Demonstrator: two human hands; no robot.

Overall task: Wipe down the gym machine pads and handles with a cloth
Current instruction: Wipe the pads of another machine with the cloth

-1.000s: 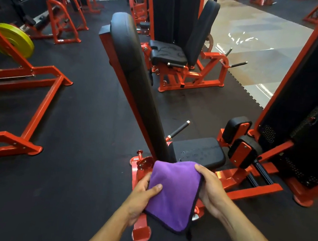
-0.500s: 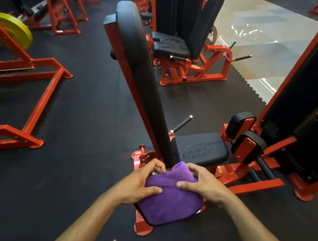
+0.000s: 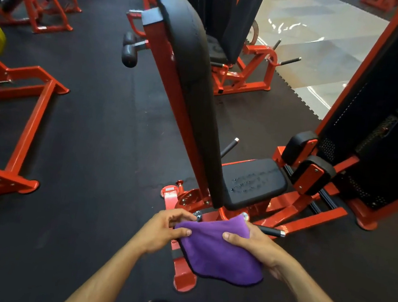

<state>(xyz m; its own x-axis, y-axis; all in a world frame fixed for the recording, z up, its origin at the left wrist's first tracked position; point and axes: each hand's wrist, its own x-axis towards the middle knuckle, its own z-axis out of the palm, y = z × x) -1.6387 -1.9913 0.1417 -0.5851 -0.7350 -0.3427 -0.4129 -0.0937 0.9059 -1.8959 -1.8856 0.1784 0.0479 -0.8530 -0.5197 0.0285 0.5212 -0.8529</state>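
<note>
Through the head camera, we are holding the purple cloth point(image 3: 221, 250) low in the centre of the frame, folded into a thick pad. Our left hand point(image 3: 161, 231) is pinching its left edge, thumb on top and the other fingers curled past the hem. Our right hand point(image 3: 256, 249) is gripping the right side, thumb lying across the top and fingers wrapped underneath, where we cannot see them.

The relation we are weighing is where the surfaces lie from the cloth. The backrest pad point(image 3: 196, 85) is rising straight above our hands, its long axis running from the lower centre up towards the upper centre, leaning slightly left. The seat pad point(image 3: 251, 182) is sitting just above and to the right of the cloth, closer to our right hand. A black handle point(image 3: 269, 231) is poking out rightward right beside our right knuckles; whether it is touching them, we cannot tell.

We are judging the right hand better placed for either the seat or that handle, sweeping up and rightward.
</note>
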